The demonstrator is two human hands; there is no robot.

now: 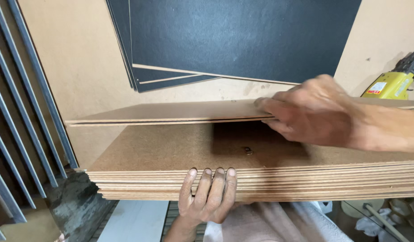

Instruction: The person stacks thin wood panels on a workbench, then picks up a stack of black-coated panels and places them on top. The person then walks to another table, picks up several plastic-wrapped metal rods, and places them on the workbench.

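A: Hands?
B: Left hand (210, 193) clamped the front edge of the stack of thin brown fibreboard sheets (171, 154), fingers over it. Right hand (305, 112) gripped the lifted top brown sheet (171, 112), raised above the left.
A: Progress?
B: One sheet separated, not yet removed; stack remained.

only one label in view: a small rectangular sticker (377, 88) on the yellow tool (392, 85) at about 2 o'clock, near the right edge. we see it red across the top and white below, sitting tilted on the tool's slanted side face. print on it is too small to make out. we spot no packages, signs or screens.
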